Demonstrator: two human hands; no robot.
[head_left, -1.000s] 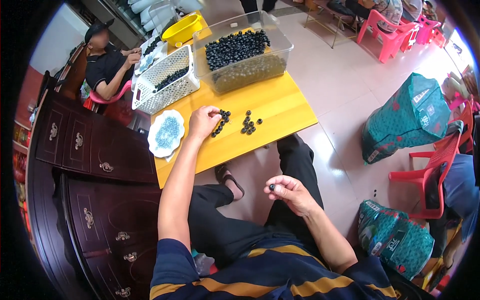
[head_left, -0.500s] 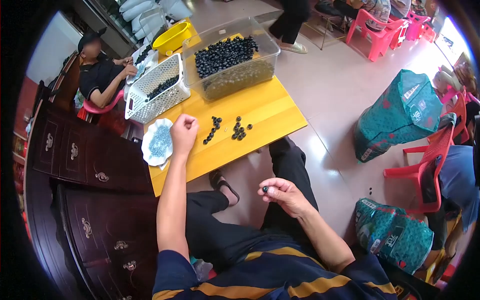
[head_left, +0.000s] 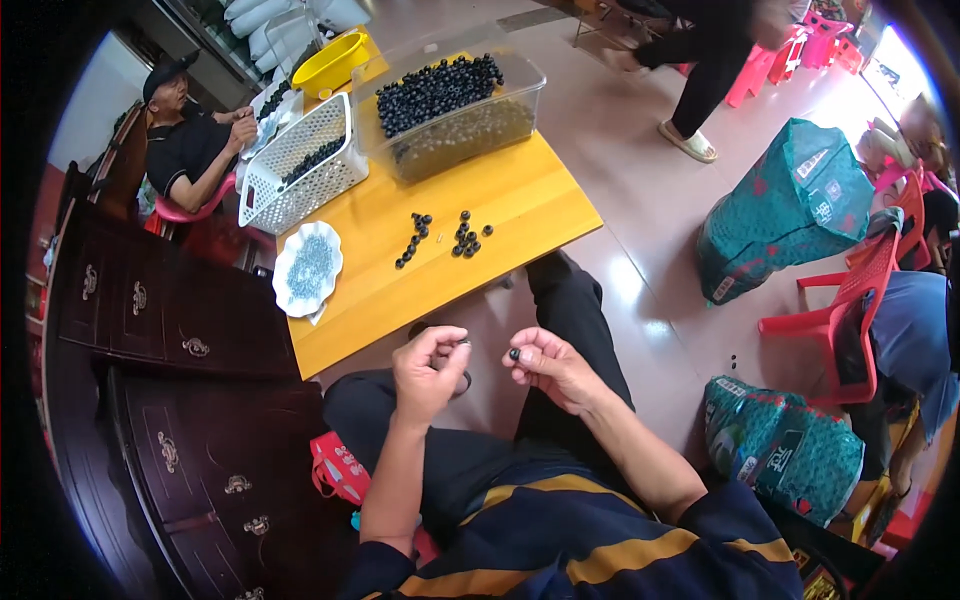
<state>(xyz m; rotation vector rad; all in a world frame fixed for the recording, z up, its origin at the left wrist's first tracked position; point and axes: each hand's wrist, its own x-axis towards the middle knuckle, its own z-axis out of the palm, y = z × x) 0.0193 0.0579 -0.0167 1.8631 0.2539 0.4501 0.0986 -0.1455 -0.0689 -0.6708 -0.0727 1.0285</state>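
Above my lap, my right hand (head_left: 553,370) pinches a small round black part (head_left: 515,354) between thumb and fingers. My left hand (head_left: 430,368) is a short way to its left, thumb and forefinger pressed together on something too small to make out. Beyond them, several loose black parts (head_left: 465,238) lie in two groups on the yellow wooden table (head_left: 530,190). A white scalloped dish (head_left: 283,272) at the table's left edge holds many tiny pale-blue pieces (head_left: 312,266).
A clear bin (head_left: 455,135) of black parts, a white perforated basket (head_left: 300,205) and a yellow basin (head_left: 335,62) stand farther back. At left are a dark drawer cabinet (head_left: 210,420) and a seated person (head_left: 185,150). Teal bags (head_left: 785,215) and a red chair (head_left: 835,325) are at right.
My left hand has come back from beside the white dish to above my lap, near my right hand. The black part stays in my right hand. A person walking behind has moved right.
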